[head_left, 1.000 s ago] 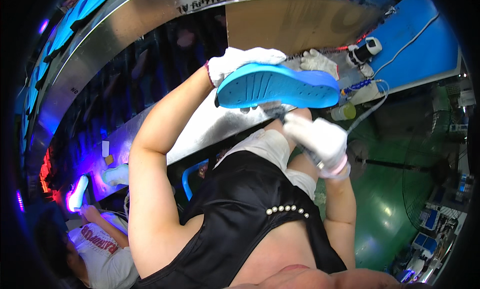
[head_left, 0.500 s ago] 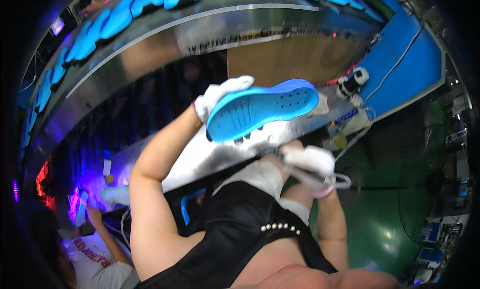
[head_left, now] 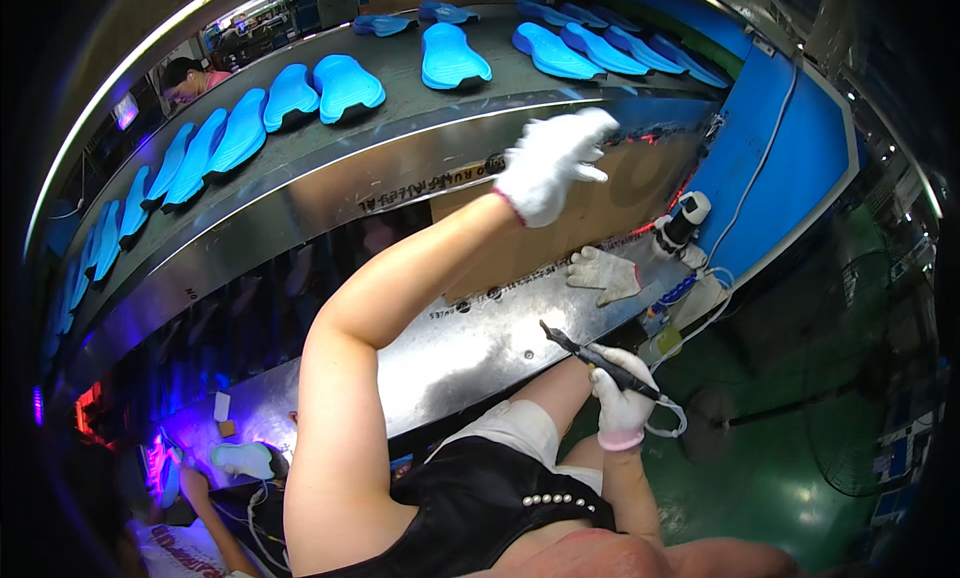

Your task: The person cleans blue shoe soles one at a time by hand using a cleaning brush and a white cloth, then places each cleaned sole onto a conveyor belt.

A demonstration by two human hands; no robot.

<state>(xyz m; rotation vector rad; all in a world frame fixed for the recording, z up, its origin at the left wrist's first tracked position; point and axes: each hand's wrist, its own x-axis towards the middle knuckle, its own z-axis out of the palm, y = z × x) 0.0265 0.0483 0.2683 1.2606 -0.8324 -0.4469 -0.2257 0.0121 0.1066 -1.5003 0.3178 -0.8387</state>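
Observation:
My left hand [head_left: 558, 166], in a white glove, reaches out in front of the belt's metal side with nothing in it. Its fingers are stretched out and the thumb stands apart. Beyond it, a blue foam shoe piece [head_left: 452, 58] lies on the dark conveyor belt [head_left: 405, 83], between other such pieces. Lower right, my gloved right hand [head_left: 622, 390] is wrapped round a black pen-shaped tool [head_left: 625, 376] with a narrow tip and a pale cord. The tip points up and left over the metal workbench [head_left: 420, 353].
A loose white glove [head_left: 603, 275] lies on the bench, near a black and white device [head_left: 685, 218] with cables. Brown cardboard [head_left: 480, 243] stands behind the bench. A co-worker's hand [head_left: 195, 485] is at lower left, near a pale shoe-shaped piece [head_left: 243, 460]. A fan [head_left: 715, 425] stands right.
My left hand has let go of the blue shoe piece and moved up and right. My view has shifted, showing more of the belt. The right hand's tool now shows clearly.

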